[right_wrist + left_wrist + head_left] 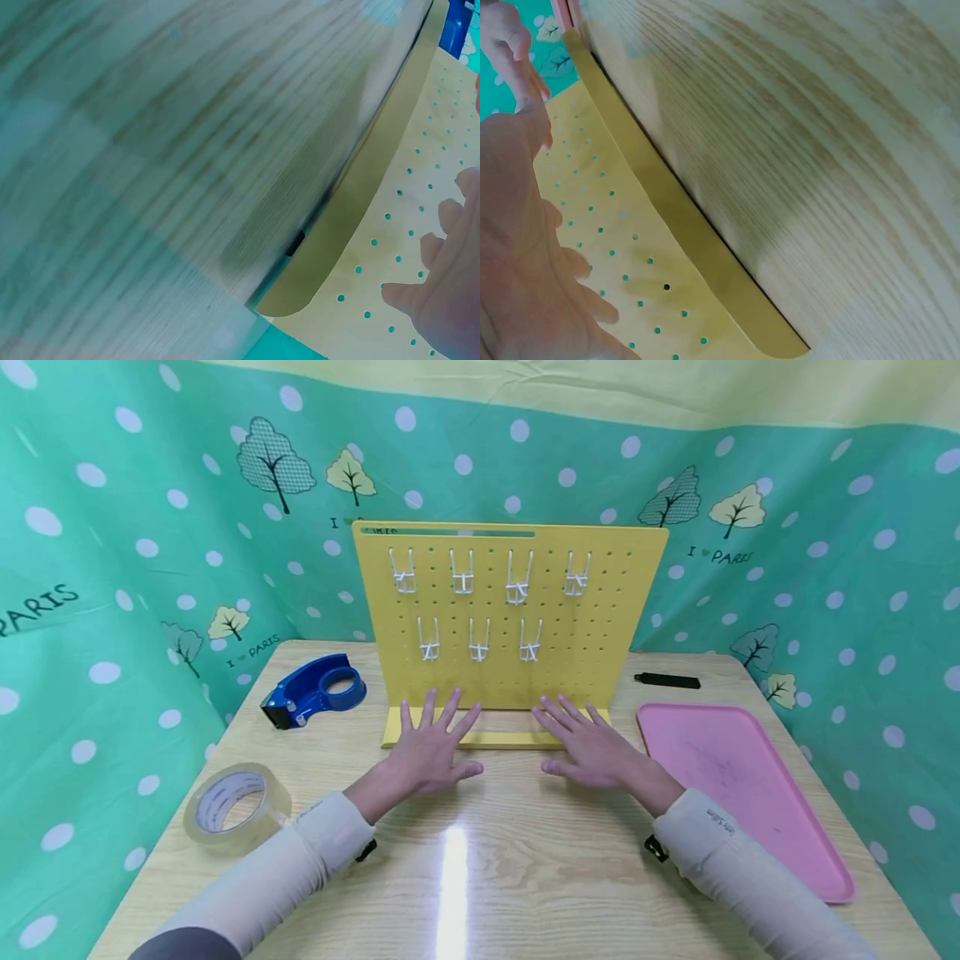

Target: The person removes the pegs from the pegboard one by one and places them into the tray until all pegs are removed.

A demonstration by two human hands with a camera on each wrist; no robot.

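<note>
My left hand (429, 750) is spread palm down with straight fingers, in front of a yellow pegboard (570, 643). On the other side, my right hand (596, 752) is spread the same way, its fingers pointing towards the board. Neither hand holds anything. In the head view the fingers overlap the board's yellow base (517, 742); whether they touch it I cannot tell. Several white wire hooks (463, 578) hang on the board in two rows. Both wrist views show part of a hand beside the perforated panel (615, 232).
A blue tape dispenser (311, 687) lies left of the pegboard, with a roll of clear tape (197, 814) nearer me. At right are a pink tray (720, 768) and a slim black object (667, 681). A green dotted curtain (480, 460) surrounds the wooden table (540, 877).
</note>
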